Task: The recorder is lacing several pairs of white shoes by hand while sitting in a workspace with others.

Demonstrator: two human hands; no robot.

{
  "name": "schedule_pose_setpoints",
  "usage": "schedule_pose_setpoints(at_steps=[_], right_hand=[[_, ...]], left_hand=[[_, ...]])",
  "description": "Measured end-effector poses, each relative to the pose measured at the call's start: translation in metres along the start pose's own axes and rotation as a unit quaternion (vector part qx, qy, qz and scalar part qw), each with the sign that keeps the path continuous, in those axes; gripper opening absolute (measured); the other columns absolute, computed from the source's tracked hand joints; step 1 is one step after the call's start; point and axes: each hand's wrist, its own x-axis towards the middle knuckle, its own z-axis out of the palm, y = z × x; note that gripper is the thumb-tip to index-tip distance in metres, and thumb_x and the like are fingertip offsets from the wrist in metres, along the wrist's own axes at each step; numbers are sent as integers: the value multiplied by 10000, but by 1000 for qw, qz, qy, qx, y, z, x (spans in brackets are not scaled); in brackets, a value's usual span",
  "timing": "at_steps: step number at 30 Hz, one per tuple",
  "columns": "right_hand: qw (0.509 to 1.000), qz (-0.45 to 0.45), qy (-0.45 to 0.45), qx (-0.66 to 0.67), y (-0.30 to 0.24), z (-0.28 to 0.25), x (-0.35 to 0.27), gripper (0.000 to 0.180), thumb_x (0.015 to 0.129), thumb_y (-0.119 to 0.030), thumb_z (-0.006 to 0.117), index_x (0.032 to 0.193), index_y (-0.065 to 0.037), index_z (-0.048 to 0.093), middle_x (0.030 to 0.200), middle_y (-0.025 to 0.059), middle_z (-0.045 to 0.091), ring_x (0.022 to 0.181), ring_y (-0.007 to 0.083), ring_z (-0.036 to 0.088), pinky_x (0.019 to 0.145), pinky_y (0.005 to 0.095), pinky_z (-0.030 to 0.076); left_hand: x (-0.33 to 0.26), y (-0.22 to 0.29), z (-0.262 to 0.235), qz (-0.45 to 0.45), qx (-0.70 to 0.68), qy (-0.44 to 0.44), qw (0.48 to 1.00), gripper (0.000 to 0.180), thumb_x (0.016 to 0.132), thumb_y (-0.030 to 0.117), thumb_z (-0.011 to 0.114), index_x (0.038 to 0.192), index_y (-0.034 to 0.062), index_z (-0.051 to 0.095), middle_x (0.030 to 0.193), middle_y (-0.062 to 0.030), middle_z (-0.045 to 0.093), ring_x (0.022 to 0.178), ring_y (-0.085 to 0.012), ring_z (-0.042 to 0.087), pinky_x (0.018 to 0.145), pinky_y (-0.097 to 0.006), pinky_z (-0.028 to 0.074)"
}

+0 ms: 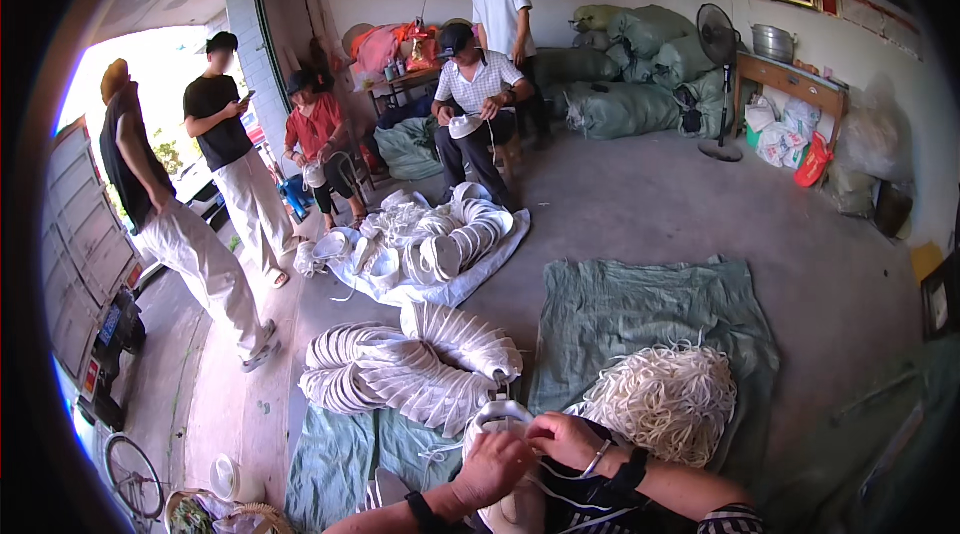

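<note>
A white shoe upper [505, 413] lies over my lap, between and under my hands. My left hand [494, 468] is closed over it, its fingertips pinched near the shoe's opening; what they hold is hidden. Beside it, my right hand [568, 441] is closed in a pinch, and its fingers almost meet the left ones. A white shoelace [572, 475] runs below the right hand and trails across my dark clothing. Ahead to the left, several white shoe uppers [400, 374] are nested in curved rows. A heap of loose white laces [665, 399] sits to the right.
Green woven sheets [640, 299] lie beneath the uppers and laces. Farther off, two seated people [478, 84] [318, 134] handle white uppers beside another pile [440, 244]. Three others stand. A fan [717, 74] and stuffed green sacks [620, 109] stand behind. A basket [225, 514] is near left.
</note>
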Motion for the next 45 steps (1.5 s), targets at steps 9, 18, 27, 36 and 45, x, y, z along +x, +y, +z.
schedule_pose_setpoints(at_steps=[9, 18, 27, 36, 45], right_hand=[[988, -60, -23, -138, -2, -8, 3, 100, 782, -203, 575, 752, -113, 607, 687, 109, 617, 655, 307, 617, 577, 390, 475], [967, -33, -69, -243, -17, 5, 8, 86, 780, -177, 579, 754, -98, 600, 663, 133, 606, 637, 325, 613, 569, 416, 476], [950, 27, -61, -306, -21, 15, -2, 107, 799, -162, 553, 747, -73, 582, 693, 146, 620, 685, 342, 623, 596, 439, 488], [987, 38, -47, -147, -8, 19, 1, 97, 803, -121, 546, 792, -39, 595, 731, 197, 607, 709, 360, 611, 618, 433, 475], [991, 47, 16, -128, -27, -10, -10, 311, 856, -313, 567, 725, -34, 614, 686, 159, 612, 662, 344, 608, 561, 407, 461]], left_hand=[[9, 33, -39, 67, -126, 14, 990, 263, 765, 41, 583, 1028, 43, 569, 960, -102, 589, 926, -275, 581, 733, -349, 498], [13, -26, -40, -15, 194, -149, 969, 285, 728, 203, 611, 1000, 119, 638, 940, -64, 567, 916, -239, 518, 782, -363, 446], [12, -18, -22, -148, 50, -177, 972, 335, 816, 232, 544, 1131, 138, 608, 1123, -100, 532, 1104, -274, 423, 965, -393, 321], [16, -16, -10, -123, 75, -137, 980, 391, 791, 350, 552, 1146, 190, 593, 1085, -59, 566, 1045, -262, 474, 935, -406, 310], [-18, -35, -51, -228, -541, 89, 805, 336, 893, 279, 535, 826, -12, 691, 983, -108, 610, 872, -183, 553, 787, -321, 451]])
